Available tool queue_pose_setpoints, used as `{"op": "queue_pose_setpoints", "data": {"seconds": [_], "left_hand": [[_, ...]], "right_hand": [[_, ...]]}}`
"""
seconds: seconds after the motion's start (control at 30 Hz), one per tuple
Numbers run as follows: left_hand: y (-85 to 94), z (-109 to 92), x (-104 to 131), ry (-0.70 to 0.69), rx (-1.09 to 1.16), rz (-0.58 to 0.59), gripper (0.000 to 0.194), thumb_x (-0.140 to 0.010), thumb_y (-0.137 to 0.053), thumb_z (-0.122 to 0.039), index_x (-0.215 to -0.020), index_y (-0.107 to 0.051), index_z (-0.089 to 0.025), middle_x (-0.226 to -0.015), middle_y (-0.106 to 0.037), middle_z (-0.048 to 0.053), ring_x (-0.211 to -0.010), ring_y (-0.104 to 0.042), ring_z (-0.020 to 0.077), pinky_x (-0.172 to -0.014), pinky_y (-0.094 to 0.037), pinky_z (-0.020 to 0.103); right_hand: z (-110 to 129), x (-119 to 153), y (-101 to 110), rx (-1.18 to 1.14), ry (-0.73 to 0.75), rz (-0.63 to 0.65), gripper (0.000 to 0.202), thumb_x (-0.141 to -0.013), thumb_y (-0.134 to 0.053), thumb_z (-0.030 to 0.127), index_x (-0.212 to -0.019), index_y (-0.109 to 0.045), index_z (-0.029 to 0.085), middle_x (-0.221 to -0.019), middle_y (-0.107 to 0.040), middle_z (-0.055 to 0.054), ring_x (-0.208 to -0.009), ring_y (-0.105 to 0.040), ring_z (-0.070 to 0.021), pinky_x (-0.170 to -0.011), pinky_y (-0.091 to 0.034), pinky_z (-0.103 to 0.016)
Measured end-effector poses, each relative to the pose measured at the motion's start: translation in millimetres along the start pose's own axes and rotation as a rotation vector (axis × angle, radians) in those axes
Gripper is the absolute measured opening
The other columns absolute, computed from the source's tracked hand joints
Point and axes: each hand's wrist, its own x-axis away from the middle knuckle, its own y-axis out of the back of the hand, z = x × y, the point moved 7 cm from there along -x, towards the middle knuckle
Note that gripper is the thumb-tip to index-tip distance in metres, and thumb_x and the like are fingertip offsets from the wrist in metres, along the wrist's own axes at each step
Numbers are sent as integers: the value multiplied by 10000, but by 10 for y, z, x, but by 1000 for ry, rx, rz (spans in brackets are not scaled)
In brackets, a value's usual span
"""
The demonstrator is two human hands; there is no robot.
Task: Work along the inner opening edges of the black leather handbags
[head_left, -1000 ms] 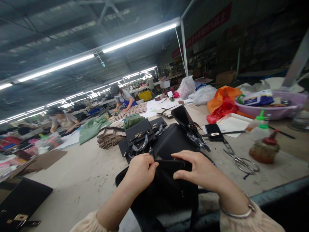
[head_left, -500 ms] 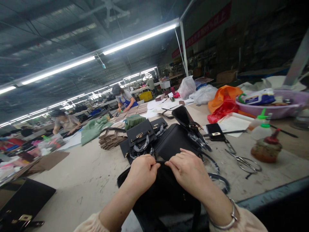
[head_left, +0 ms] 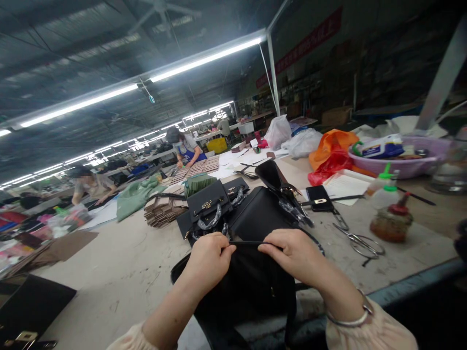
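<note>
A black bag [head_left: 251, 287] lies open at the table's front edge, directly before me. My left hand [head_left: 210, 257] pinches its upper edge between thumb and fingers. On the same edge, a short way to the right, my right hand [head_left: 292, 253] has a closed grip too. The edge runs straight between both hands. Just beyond them sit finished-looking black handbags [head_left: 209, 201] with gold clasps and plastic-wrapped handles, and a larger black bag [head_left: 257, 214].
Scissors [head_left: 361, 240], a phone [head_left: 320, 198], a brown glue bottle [head_left: 392, 221] and a purple basin [head_left: 423, 163] lie to the right. Another black bag [head_left: 32, 304] is at the near left. Brown pieces [head_left: 164, 210] are stacked behind. Two people work further back.
My right hand has moved right along the bag's edge, widening the gap between my hands. The camera view has shifted slightly.
</note>
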Motion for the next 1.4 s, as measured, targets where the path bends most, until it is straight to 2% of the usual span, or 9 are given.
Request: {"op": "queue_pose_setpoints", "data": {"seconds": [0.1, 0.23, 0.37, 0.53, 0.63, 0.73, 0.87, 1.13, 1.4], "left_hand": [[-4, -1, -13, -1, -5, -7, 253, -829, -524, -247, -596, -590, -172, -715, -620, 18, -684, -570, 132, -647, -385, 226], [-19, 2, 3, -4, -2, -9, 256, -829, -526, -244, -592, -593, -172, -707, -617, 14, -677, -570, 130, -641, -388, 226], [-25, -17, 17, -20, -3, -29, 245, -830, -527, -239, -609, -612, -174, -716, -624, 15, -694, -577, 134, -653, -399, 229], [15, -13, 7, -11, -5, -11, 266, -829, -548, -258, -589, -622, -170, -735, -654, 25, -720, -602, 147, -665, -421, 238], [58, -30, 33, -108, 44, 60, 254, -833, -566, -281, -617, -650, -177, -770, -679, 19, -756, -620, 147, -692, -438, 233], [89, -11, 81, -188, 103, 151, 202, -831, -579, -266, -677, -687, -193, -813, -703, 10, -781, -639, 140, -721, -456, 225], [113, 72, 97, -158, 177, 185, 172, -805, -613, -273, -674, -702, -205, -944, -728, 31, -961, -645, 162, -819, -471, 230], [145, 229, 112, -57, 267, 117, 241, -730, -683, -354, -535, -670, -212, -1110, -691, 39, -1086, -606, 205, -877, -483, 270], [210, 239, 103, -58, 257, 11, 119, -728, -685, -337, -730, -735, -228, -1034, -704, 35, -966, -643, 188, -879, -486, 284]], "right_hand": [[32, 3, 26, 57, -14, -11, 263, -900, -511, 365, -752, -677, 225, -699, -664, 8, -693, -602, -142, -642, -389, -256], [209, 14, 88, 130, -16, -97, 301, -870, -536, 449, -1011, -666, 217, -908, -699, -37, -857, -616, -199, -795, -424, -315], [440, -4, 4, 171, -22, -158, 311, -872, -566, 315, -1152, -596, 185, -994, -680, -60, -908, -599, -199, -896, -408, -342], [490, -77, -161, 188, -34, -175, 131, -888, -541, 249, -902, -671, 238, -778, -682, 1, -768, -596, -173, -1033, -263, -464], [436, -100, -176, 150, -34, -190, 150, -870, -575, 268, -752, -665, 244, -684, -658, 35, -707, -578, -149, -1071, -164, -501], [436, -93, -170, 113, -22, -192, 150, -859, -593, 274, -725, -653, 244, -662, -643, 49, -702, -564, -140, -1085, -109, -508], [493, -78, -179, 112, -8, -188, 169, -862, -583, 274, -705, -635, 240, -649, -625, 53, -702, -552, -141, -1093, -88, -502], [399, -95, -173, 156, -65, -208, 176, -870, -565, 280, -716, -640, 236, -668, -636, 37, -717, -562, -152, -1081, -118, -499], [368, -99, -147, 185, -61, -214, 165, -871, -567, 281, -741, -656, 234, -683, -650, 29, -730, -574, -153, -1075, -123, -508]]}}
